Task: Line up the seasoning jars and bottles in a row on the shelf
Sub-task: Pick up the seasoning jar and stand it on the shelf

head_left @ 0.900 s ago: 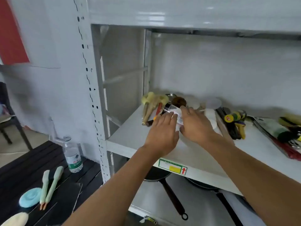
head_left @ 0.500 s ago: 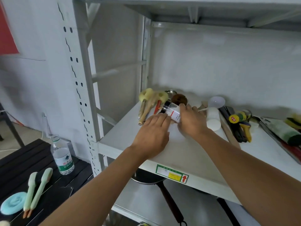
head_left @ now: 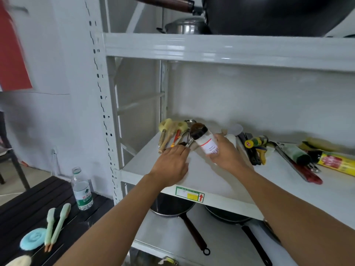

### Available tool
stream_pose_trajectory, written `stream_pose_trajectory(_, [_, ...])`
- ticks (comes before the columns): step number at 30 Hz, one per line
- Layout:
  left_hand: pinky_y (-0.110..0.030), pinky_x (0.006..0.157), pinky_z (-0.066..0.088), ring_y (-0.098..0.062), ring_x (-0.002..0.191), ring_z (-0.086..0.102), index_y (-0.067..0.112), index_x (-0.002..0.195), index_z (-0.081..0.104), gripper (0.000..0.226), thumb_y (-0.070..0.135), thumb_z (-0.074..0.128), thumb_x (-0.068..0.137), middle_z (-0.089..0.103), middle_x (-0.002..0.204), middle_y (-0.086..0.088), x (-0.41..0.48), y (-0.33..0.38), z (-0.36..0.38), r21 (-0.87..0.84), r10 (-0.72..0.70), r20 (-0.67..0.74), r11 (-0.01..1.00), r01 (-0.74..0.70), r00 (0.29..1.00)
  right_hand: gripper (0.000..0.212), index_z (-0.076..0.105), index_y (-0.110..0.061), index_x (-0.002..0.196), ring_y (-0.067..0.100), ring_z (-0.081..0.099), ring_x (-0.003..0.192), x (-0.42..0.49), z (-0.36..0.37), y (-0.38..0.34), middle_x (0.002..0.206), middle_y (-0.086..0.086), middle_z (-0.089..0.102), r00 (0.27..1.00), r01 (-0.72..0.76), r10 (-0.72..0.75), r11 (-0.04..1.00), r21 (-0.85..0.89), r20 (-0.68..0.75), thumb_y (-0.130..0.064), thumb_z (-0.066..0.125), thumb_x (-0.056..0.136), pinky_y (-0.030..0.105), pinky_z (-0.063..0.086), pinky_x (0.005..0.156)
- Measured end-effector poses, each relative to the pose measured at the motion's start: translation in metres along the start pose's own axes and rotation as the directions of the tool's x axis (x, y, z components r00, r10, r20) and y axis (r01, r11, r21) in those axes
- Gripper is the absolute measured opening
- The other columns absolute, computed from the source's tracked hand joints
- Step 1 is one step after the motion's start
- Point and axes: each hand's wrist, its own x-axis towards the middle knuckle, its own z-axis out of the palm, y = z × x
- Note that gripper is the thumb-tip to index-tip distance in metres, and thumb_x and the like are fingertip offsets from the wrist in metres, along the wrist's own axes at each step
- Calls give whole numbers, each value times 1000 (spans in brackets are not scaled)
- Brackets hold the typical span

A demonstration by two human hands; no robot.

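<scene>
A clear seasoning jar [head_left: 204, 140] with a black cap and a white label is lifted off the white shelf [head_left: 215, 179], tilted with its cap pointing up and left. My right hand [head_left: 225, 153] is closed around its lower half. My left hand [head_left: 172, 162] lies palm down on the shelf just left of the jar, fingers together, holding nothing. A white container [head_left: 231, 139] lies behind my right hand, partly hidden.
Wooden spoons and utensils [head_left: 170, 131] lie at the shelf's back left. Brushes, a yellow-handled tool [head_left: 255, 143] and a foil roll [head_left: 336, 161] lie to the right. Pans [head_left: 172, 206] sit on the lower shelf, pots on the upper one. A water bottle [head_left: 82, 191] stands on the black table at left.
My right hand has lifted the jar off the shelf and tipped it up. My left hand has let go and rests flat. The camera has tilted upward.
</scene>
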Motion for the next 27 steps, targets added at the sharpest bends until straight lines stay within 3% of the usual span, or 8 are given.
stream_pose_trajectory(3, [-39, 118, 31, -27, 142, 42, 11, 153, 40, 55, 33, 50, 103, 47, 154, -9, -5, 21, -6, -55, -39, 5, 998, 39, 999, 58, 47, -21, 130, 19, 60, 94, -29, -19, -1, 107, -3, 60, 1000, -5, 5, 1000, 12, -7, -18, 80, 83, 21, 33, 56])
stream_pose_trajectory(7, [-39, 116, 33, -28, 144, 41, 12, 155, 37, 57, 35, 49, 104, 43, 157, -10, -6, 49, -8, -124, -105, 30, 986, 108, 994, 66, 46, -23, 131, 23, 62, 106, -58, -28, 0, 120, 2, 62, 999, -19, 21, 999, 43, -42, -25, 85, 78, 35, 50, 75])
stream_pose_trajectory(10, [-40, 115, 38, -26, 143, 43, 15, 155, 40, 55, 33, 50, 104, 44, 159, -7, -7, 67, -5, -192, -143, 39, 970, 148, 989, 69, 44, -18, 136, 24, 59, 111, -77, -29, 4, 127, 5, 59, 996, -30, 33, 999, 38, -83, -26, 84, 80, 34, 46, 79])
stream_pose_trajectory(12, [-39, 111, 43, -24, 138, 49, 18, 152, 48, 49, 29, 50, 104, 52, 154, -4, -9, 78, -1, -219, -133, -1, 967, 130, 991, 69, 42, -16, 140, 21, 56, 112, -89, -24, 9, 130, 5, 55, 993, -51, 61, 994, 99, -102, -25, 81, 84, 31, 43, 82])
stream_pose_trajectory(16, [-36, 106, 46, -21, 130, 57, 18, 146, 54, 41, 23, 50, 106, 60, 146, -2, -9, 97, 10, -375, -178, -66, 916, 141, 982, 75, 37, -18, 141, 26, 57, 120, -101, -9, 14, 133, 6, 53, 987, -95, 126, 960, 264, -103, -33, 82, 82, 42, 53, 95])
stream_pose_trajectory(21, [-31, 93, 52, -18, 117, 63, 21, 132, 53, 26, 26, 50, 107, 63, 134, 0, 1, 105, 24, -537, -267, -86, 824, 181, 960, 71, 39, -25, 138, 15, 59, 116, -106, 5, 19, 128, -3, 57, 972, -135, 208, 874, 467, -108, -23, 83, 82, 16, 47, 81])
stream_pose_trajectory(27, [-16, 79, 53, -4, 104, 64, 23, 119, 52, 23, 22, 66, 101, 60, 122, 5, 14, 92, 36, -679, -280, -73, 717, 158, 957, 75, 36, -25, 145, 4, 55, 112, -100, 5, 23, 131, -9, 55, 991, -72, 122, 848, 525, -60, -24, 80, 85, 24, 48, 95])
